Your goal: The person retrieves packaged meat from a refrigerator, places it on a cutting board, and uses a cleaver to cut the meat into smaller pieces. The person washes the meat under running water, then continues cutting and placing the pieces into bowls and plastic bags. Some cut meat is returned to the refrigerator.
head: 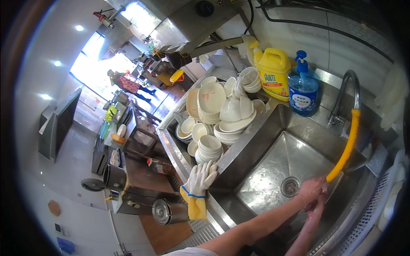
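Observation:
Below the mouth of a yellow hose (347,148), my left hand (310,192) and my right hand (317,204) are pressed together over a stainless steel sink basin (266,172). My left hand covers part of the right, and both sets of fingers are largely hidden. It is unclear whether anything lies between them or whether a finger grips the hose. The hose is fitted onto a curved metal faucet (352,83). To the left of my hands is the round drain (290,187).
Stacked white bowls and plates (209,99) fill the neighbouring basin. A white-and-yellow work glove (199,179) drapes over the rim. Behind stand a yellow detergent jug (274,73) and a blue pump bottle (302,89). A white plastic basket (378,195) borders the right. A person (126,83) stands far off.

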A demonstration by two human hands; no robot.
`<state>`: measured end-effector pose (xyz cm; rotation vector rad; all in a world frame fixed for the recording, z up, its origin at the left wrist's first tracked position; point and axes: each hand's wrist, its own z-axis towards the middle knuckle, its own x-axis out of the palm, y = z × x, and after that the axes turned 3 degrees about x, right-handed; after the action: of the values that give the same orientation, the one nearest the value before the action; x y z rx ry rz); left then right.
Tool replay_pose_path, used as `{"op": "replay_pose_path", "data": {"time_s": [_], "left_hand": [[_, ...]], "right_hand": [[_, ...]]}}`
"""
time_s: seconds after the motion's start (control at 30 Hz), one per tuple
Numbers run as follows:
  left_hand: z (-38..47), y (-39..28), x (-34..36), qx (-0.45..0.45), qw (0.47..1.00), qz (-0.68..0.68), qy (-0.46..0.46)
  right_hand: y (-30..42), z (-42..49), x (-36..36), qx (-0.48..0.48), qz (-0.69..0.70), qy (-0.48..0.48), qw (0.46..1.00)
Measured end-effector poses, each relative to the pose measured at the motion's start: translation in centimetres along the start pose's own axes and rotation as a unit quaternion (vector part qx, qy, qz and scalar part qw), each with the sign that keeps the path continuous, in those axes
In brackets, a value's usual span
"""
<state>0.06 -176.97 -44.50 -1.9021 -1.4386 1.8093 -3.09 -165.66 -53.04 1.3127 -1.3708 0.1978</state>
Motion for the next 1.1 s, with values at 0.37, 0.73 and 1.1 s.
{"op": "replay_pose_path", "data": {"time_s": [0.37,0.73,1.1], "left_hand": [[-0.3,4.0,-5.8,-0.133,0.931,-0.194,0.279],[-4.0,5.4,-2.1,-0.183,0.682,-0.703,0.082],[-4.3,6.3,-1.5,-0.153,0.961,-0.23,0.005]], "right_hand": [[-0.5,-0.2,2.0,0.073,-0.061,-0.017,0.995],[-1.9,-0.8,3.1,0.195,0.094,-0.05,0.975],[1.8,-1.4,4.1,0.122,-0.17,-0.156,0.965]]}}
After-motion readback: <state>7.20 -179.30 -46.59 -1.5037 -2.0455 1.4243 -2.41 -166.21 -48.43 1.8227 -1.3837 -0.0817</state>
